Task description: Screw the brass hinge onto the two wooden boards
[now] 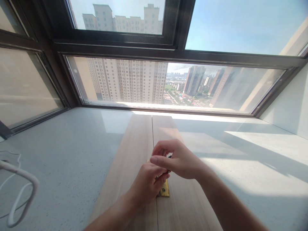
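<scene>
Two pale wooden boards [134, 141] lie side by side with a narrow seam between them. A yellow metal plate [165, 190], hinge-like and with a screw or hole showing, sits across the seam, mostly covered by my hands. My left hand [146, 183] is closed over the plate, fingers pinched around something mostly hidden. From the right, my right hand [178, 160] curls above the left fingers, its thumb near them. A small dark piece [169, 157] shows between the hands; its kind cannot be made out.
Both boards rest on a white speckled sill [96, 147]. A white tube-like frame [31, 179] and thin cables are at the left edge. Dark-framed windows [168, 110] close off the back, and a white wall [286, 96] stands on the right.
</scene>
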The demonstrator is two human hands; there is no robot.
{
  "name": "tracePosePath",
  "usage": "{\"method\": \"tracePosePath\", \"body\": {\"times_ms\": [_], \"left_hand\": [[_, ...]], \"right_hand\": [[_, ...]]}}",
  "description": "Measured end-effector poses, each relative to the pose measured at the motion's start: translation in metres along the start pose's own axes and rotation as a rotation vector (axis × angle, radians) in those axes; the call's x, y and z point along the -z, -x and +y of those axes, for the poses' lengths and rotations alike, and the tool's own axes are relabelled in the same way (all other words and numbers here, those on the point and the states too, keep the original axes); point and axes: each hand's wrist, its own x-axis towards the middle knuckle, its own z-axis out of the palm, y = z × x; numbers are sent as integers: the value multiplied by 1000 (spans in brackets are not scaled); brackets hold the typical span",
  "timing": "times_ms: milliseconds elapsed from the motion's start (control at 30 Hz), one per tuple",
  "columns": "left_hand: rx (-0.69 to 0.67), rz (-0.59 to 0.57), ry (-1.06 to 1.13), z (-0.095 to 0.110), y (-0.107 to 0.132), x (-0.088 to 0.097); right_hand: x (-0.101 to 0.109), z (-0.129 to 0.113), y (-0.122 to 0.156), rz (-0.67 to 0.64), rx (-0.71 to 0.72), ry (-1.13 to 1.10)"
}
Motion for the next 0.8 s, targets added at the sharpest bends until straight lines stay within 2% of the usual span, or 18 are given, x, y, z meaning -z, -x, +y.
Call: {"method": "tracePosePath", "body": {"times_ms": [133, 367, 500, 800], "left_hand": [[-17, -5, 17, 2, -1, 0], [-53, 26, 43, -2, 1, -1], [-67, 8, 48, -3, 1, 0], [-90, 25, 74, -4, 1, -5]], "right_hand": [[-7, 20, -8, -14, -9, -454], [-20, 28, -9, -75, 20, -720], [-26, 28, -9, -36, 17, -764], [-26, 28, -2, -9, 7, -659]]}}
